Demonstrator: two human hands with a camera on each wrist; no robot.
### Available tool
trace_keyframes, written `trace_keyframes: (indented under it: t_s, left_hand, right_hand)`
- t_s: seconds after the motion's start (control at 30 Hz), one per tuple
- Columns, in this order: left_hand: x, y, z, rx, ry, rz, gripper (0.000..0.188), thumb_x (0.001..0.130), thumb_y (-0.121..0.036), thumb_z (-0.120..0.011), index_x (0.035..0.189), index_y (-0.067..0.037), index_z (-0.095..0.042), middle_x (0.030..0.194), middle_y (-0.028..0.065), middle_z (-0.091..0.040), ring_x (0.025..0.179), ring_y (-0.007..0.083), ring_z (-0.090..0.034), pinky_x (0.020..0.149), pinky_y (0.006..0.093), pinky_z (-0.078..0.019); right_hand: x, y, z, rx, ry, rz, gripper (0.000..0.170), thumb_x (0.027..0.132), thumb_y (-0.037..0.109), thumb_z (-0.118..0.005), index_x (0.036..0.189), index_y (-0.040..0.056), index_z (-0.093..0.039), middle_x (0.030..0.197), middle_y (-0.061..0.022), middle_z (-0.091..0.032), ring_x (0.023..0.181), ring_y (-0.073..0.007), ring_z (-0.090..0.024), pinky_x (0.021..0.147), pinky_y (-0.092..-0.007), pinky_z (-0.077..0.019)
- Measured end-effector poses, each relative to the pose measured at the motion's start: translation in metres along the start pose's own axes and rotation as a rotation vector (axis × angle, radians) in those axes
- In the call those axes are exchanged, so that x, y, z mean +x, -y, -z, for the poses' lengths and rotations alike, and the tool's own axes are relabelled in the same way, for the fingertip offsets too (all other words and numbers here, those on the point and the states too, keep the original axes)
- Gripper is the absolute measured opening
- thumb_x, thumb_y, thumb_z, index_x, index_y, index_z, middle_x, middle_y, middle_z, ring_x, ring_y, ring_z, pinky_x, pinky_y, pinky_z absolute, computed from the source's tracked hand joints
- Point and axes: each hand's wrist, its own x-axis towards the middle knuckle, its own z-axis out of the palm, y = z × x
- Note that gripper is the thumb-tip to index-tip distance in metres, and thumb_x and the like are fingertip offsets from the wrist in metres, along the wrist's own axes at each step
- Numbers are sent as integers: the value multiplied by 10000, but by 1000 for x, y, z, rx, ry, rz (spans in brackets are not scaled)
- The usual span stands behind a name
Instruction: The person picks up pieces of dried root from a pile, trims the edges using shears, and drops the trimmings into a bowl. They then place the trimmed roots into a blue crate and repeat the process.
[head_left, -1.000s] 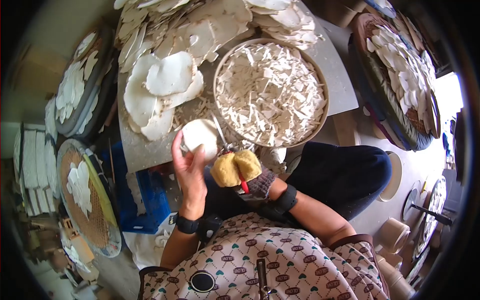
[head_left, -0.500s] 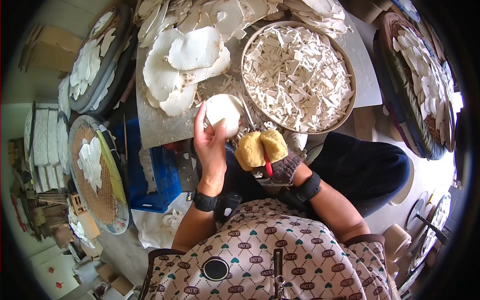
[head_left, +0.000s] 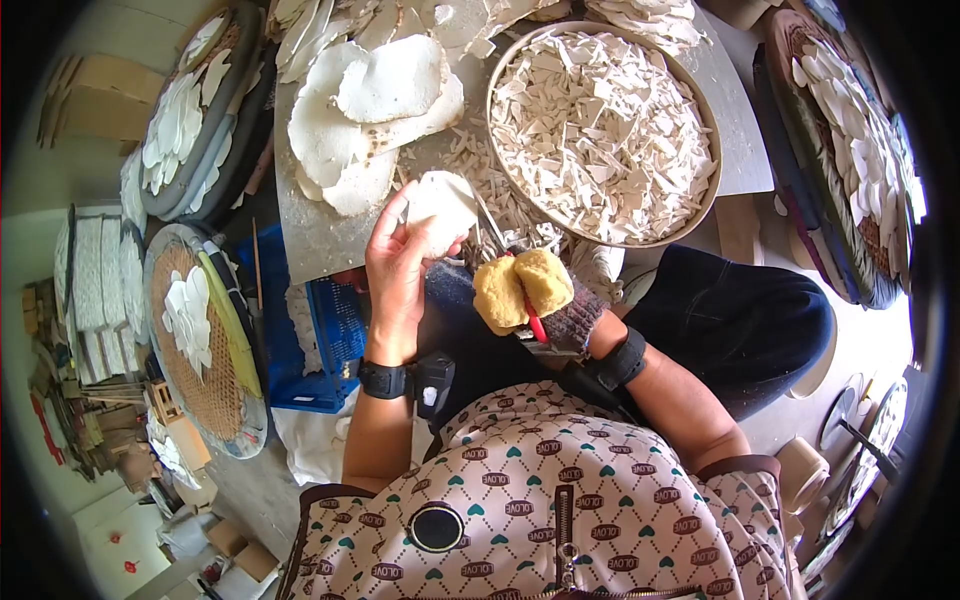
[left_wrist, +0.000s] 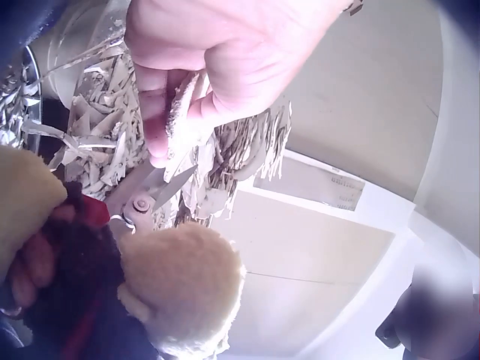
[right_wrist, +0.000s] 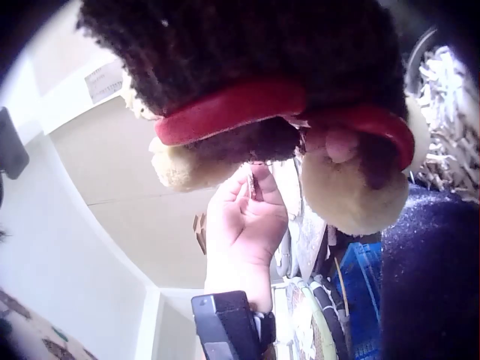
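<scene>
My left hand (head_left: pixel 395 275) pinches a thin white slice (head_left: pixel 442 205) between thumb and fingers; in the left wrist view the slice (left_wrist: pixel 180 124) is edge-on. My right hand (head_left: pixel 577 322), in a dark knitted glove, grips scissors (head_left: pixel 487 220) with red handles (right_wrist: pixel 232 109). Yellow sponge padding (head_left: pixel 543 280) sits around the grip and hides most of the fingers. The blades point up beside the right edge of the slice. In the left wrist view the scissors' pivot (left_wrist: pixel 141 202) lies just below the fingertips, one blade overlapping the slice's lower end.
A round tray (head_left: pixel 716 180) heaped with white clippings stands on the grey table (head_left: pixel 330 240). Large white slices (head_left: pixel 390 80) lie stacked at its left and back. Beside my left knee is a blue crate (head_left: pixel 312 400). Woven round racks (head_left: pixel 225 375) holding slices stand on both sides.
The left hand has turned and tilted the slice, which showed a rounder face before. The scissors stay close to its right edge. The head view has shifted, moving the scene in the frame.
</scene>
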Motion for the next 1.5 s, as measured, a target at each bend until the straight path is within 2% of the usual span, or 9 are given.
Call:
trace_keyframes:
  t_s: [0.13, 0.33, 0.53, 0.7, 0.93, 1.03, 1.17, 1.27, 1.5]
  left_hand:
    - [3, -10, 10, 39, 27, 135, 500, 820, -34, -585, 1285, -14, -401, 962, 158, -636, 765, 219, -655, 647, 274, -541]
    - [6, -12, 12, 87, 43, 139, 501, 816, -42, -593, 1278, -5, -403, 956, 158, -639, 751, 219, -658, 629, 274, -545]
    - [2, -20, 14, 161, 147, 172, 525, 813, -45, -571, 1298, 9, -377, 969, 164, -635, 741, 228, -659, 622, 269, -544]
    - [16, -23, 30, 162, 290, 259, 531, 811, -47, -553, 1303, 22, -367, 973, 187, -628, 739, 248, -661, 614, 278, -546]
    - [17, -31, 28, 281, 374, 319, 471, 825, -97, -593, 1250, -28, -402, 971, 138, -623, 757, 218, -649, 623, 274, -535]
    - [17, -25, 26, 240, 300, 310, 504, 820, -94, -606, 1267, -41, -378, 1024, 140, -601, 848, 213, -631, 675, 295, -539]
    - [5, 9, 11, 39, -63, -13, 477, 812, -28, -605, 1238, -20, -390, 1095, 153, -565, 962, 221, -591, 802, 338, -521]
    - [6, 29, 4, 11, -230, -136, 432, 830, -28, -586, 1216, -15, -391, 1098, 158, -568, 980, 221, -584, 816, 344, -516]
    - [10, 29, -1, 13, -237, -208, 400, 847, -28, -562, 1210, -13, -396, 1116, 159, -567, 986, 214, -582, 817, 337, -513]
  right_hand:
    - [-1, 20, -7, 430, -13, -229, 196, 893, 185, -541, 952, 5, -592, 896, -82, -644, 806, -150, -612, 730, -281, -490]
    - [-4, 19, -7, 92, -14, -76, 227, 900, 198, -544, 1002, -1, -581, 931, -73, -636, 837, -121, -599, 746, -271, -492]
    - [-2, 11, -7, 624, 31, -200, 235, 907, 189, -537, 1032, -7, -568, 974, -74, -629, 873, -117, -591, 775, -267, -487]
    - [-9, 24, -8, 476, -13, -250, 242, 908, 206, -530, 1017, -6, -569, 982, -78, -627, 881, -124, -590, 770, -263, -481]
    - [-3, 23, -11, 138, -4, -16, 242, 916, 200, -506, 1007, -15, -572, 963, -100, -633, 878, -140, -601, 769, -272, -483]
    - [-1, 40, -11, 1, -12, 44, 246, 918, 196, -495, 990, -23, -580, 946, -108, -640, 868, -148, -609, 761, -276, -486]
    - [3, 32, -6, 318, 27, -125, 262, 910, 210, -485, 941, -21, -604, 896, -106, -657, 810, -163, -624, 727, -279, -489]
    - [1, 18, -2, 53, 82, -68, 262, 898, 237, -501, 941, 2, -609, 886, -113, -654, 801, -174, -627, 714, -287, -486]
    - [-7, 13, 2, -196, 80, -269, 267, 883, 105, -545, 1128, 2, -511, 1089, -99, -597, 978, -151, -583, 861, -275, -455]
